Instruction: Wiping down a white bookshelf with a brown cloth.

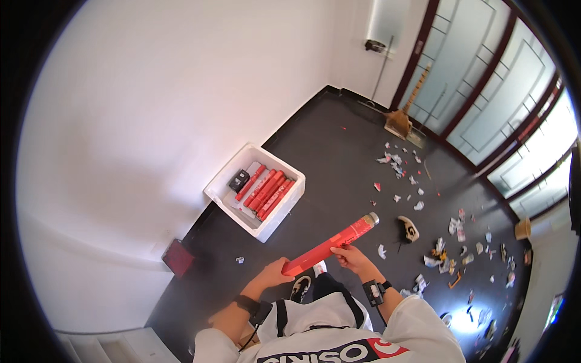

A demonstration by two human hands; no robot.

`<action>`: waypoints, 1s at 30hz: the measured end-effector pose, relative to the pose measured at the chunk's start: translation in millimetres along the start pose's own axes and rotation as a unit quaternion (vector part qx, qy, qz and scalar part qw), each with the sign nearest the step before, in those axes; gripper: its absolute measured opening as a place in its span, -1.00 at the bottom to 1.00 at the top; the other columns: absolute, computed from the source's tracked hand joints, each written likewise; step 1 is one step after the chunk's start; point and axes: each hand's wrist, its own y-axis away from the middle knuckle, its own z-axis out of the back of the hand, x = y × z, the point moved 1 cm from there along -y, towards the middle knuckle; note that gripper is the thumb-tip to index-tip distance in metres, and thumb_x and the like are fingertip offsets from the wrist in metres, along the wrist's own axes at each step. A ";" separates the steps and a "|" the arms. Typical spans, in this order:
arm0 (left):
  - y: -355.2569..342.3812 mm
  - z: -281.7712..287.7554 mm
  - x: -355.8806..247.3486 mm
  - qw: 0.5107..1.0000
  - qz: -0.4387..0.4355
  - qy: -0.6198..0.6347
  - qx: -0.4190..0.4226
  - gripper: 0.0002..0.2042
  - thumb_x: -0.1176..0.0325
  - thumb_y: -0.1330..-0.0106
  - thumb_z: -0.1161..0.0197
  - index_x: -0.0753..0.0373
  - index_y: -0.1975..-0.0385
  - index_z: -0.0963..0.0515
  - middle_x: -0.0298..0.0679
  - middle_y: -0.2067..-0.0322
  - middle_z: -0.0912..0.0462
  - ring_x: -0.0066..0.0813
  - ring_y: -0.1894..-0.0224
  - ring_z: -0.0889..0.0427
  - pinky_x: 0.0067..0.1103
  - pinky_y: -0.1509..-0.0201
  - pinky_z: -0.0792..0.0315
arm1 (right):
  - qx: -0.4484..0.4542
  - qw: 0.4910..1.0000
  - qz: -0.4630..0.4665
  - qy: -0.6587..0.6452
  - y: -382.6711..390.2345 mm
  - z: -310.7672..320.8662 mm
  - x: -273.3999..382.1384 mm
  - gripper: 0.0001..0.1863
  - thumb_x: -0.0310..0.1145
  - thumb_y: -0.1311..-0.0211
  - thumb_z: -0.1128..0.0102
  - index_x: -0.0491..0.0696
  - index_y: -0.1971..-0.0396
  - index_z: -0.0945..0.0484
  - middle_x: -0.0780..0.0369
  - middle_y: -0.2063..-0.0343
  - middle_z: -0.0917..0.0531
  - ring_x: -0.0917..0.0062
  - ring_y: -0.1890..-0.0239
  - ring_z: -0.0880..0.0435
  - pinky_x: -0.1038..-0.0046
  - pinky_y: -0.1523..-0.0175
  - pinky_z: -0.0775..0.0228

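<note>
A long red tube (pixel 318 249) with a metal cap at its upper-right end is held slanting across the front of my body. My left hand (pixel 277 271) is closed round its lower-left end, and my right hand (pixel 348 257) grips it partway along from below, thumb on the tube. A white foam box (pixel 284 218) stands on the floor by the wall, holding several similar red tubes (pixel 269 193) and a small black object (pixel 238 180). My feet show partly under the held tube, in black-and-white shoes.
A maroon object (pixel 178 258) leans at the wall. Paper scraps (pixel 396 158) and a shoe (pixel 408 228) lie scattered rightward on the dark floor. A broom (pixel 399 121) and dustpan stand by glass doors (pixel 469 72). A beige bin (pixel 523 228) is far right, white steps or shelving (pixel 115 348) lower left.
</note>
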 end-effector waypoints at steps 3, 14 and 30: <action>-43.2 22.4 -2.7 0.999 0.035 0.008 -0.009 -0.43 0.20 0.00 -0.40 0.26 -0.02 -0.38 0.04 0.07 -0.55 -0.04 0.00 -0.55 -0.32 -0.08 -0.41 | 0.010 0.999 -0.032 0.024 -47.0 -2.5 49.3 -0.78 -0.30 -0.15 -0.34 0.03 0.37 -0.43 0.46 0.63 -0.35 0.78 0.68 -0.26 0.68 0.62 -0.01; -153.3 114.4 62.6 0.987 0.101 0.034 -0.122 -0.40 0.28 0.07 -0.44 0.24 -0.03 -0.37 0.04 0.12 -0.52 0.04 0.02 -0.50 -0.28 -0.04 -0.41 | 0.039 0.984 -0.109 0.136 -251.9 -73.1 130.2 -0.73 -0.27 -0.07 -0.41 -0.02 0.42 -0.45 0.43 0.66 -0.37 0.78 0.73 -0.28 0.70 0.70 0.02; -344.0 154.1 304.8 0.954 0.154 0.079 -0.244 -0.44 0.41 0.12 -0.44 0.23 0.03 -0.41 -0.05 0.14 -0.53 0.02 0.06 -0.50 -0.27 -0.01 -0.40 | 0.004 0.981 -0.114 0.158 -561.4 -80.5 59.4 -0.73 -0.29 -0.17 -0.30 -0.13 0.22 -0.52 0.40 0.62 -0.43 0.77 0.67 -0.31 0.69 0.60 -0.10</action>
